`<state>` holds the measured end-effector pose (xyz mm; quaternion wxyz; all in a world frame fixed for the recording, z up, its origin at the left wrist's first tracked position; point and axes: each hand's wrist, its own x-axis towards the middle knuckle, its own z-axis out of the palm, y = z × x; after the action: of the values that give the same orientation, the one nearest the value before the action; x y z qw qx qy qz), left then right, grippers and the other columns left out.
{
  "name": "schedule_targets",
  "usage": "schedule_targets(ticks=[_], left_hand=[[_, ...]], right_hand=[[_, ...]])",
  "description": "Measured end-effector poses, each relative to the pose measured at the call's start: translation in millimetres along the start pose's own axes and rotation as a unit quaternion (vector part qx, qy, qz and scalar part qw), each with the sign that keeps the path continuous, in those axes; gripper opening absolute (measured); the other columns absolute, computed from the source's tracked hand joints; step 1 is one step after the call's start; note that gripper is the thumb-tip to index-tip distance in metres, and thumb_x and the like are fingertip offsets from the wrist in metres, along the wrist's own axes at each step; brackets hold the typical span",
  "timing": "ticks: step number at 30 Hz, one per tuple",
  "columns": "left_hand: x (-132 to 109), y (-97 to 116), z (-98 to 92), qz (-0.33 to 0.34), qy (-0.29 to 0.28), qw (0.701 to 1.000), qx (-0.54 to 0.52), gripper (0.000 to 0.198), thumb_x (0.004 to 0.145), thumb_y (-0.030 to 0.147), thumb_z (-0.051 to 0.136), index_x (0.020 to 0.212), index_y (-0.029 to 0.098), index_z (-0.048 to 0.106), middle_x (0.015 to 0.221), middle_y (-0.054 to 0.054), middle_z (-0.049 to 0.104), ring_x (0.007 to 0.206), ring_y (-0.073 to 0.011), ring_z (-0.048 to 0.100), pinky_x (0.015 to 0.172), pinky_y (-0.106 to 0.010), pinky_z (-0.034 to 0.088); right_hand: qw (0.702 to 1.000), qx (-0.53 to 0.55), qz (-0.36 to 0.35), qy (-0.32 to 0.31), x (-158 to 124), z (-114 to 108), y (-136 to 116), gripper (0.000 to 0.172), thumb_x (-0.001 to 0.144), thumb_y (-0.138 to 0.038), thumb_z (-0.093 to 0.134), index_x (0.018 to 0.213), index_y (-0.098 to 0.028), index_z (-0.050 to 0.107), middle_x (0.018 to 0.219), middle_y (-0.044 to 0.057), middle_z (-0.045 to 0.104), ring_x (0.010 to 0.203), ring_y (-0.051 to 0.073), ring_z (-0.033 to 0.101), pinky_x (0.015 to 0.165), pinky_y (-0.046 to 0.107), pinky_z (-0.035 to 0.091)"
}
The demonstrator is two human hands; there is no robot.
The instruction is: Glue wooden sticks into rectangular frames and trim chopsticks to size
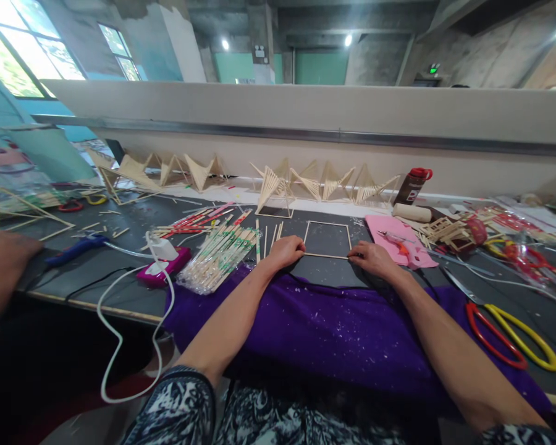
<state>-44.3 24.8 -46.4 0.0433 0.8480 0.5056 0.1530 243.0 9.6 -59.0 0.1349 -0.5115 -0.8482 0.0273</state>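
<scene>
A thin square frame of wooden sticks (327, 255) lies flat on the dark tabletop in front of me. At its near left corner, my left hand (287, 250) is closed, fingertips pinching the stick. My right hand (370, 256) pinches the near right corner in the same way. Several loose wooden sticks (265, 241) lie just left of my left hand. Beyond my right hand, a hot glue gun (405, 247) rests on a pink pad (380, 230). A purple cloth (324, 334) hangs over the table edge beneath my forearms.
Packaged sticks (220, 256) and a magenta power strip (164, 267) with a white cable are at left. Large scissors (505, 327) lie at right. Finished stick structures (273, 185) and a bottle (411, 186) stand at the back. Another person's hand (9, 266) is far left.
</scene>
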Motion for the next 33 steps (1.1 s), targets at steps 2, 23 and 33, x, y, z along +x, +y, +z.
schedule_targets(ticks=[2, 23, 33], left_hand=[[0, 0, -0.2, 0.001, -0.003, 1.000, -0.004, 0.018, 0.074, 0.024, 0.052, 0.084, 0.021, 0.066, 0.086, -0.003, 0.065, 0.079, -0.0167, 0.058, 0.068, -0.024, 0.041], [6, -23, -21.4, -0.173, 0.107, 0.976, -0.077, 0.033, 0.075, 0.020, 0.042, 0.099, 0.021, 0.064, 0.090, -0.001, 0.068, 0.083, -0.0162, 0.060, 0.073, -0.025, 0.043], [7, -28, -23.6, -0.174, 0.094, 0.980, -0.017, 0.026, 0.075, 0.024, 0.050, 0.094, 0.018, 0.066, 0.085, -0.007, 0.067, 0.082, -0.0228, 0.059, 0.071, -0.029, 0.040]], right_hand=[[1.000, -0.001, -0.001, 0.002, 0, 0, 0, 0.022, 0.082, -0.031, 0.050, 0.089, -0.023, 0.068, 0.086, 0.002, 0.062, 0.076, 0.013, 0.058, 0.065, 0.021, 0.038], [0.999, 0.006, -0.027, 0.017, -1, 1, 4, 0.024, 0.084, -0.031, 0.046, 0.093, -0.023, 0.067, 0.089, 0.003, 0.063, 0.080, 0.014, 0.059, 0.070, 0.022, 0.041], [0.994, 0.015, 0.020, 0.105, -1, -18, -1, 0.023, 0.085, -0.028, 0.046, 0.095, -0.020, 0.066, 0.093, 0.005, 0.066, 0.083, 0.014, 0.059, 0.071, 0.023, 0.042]])
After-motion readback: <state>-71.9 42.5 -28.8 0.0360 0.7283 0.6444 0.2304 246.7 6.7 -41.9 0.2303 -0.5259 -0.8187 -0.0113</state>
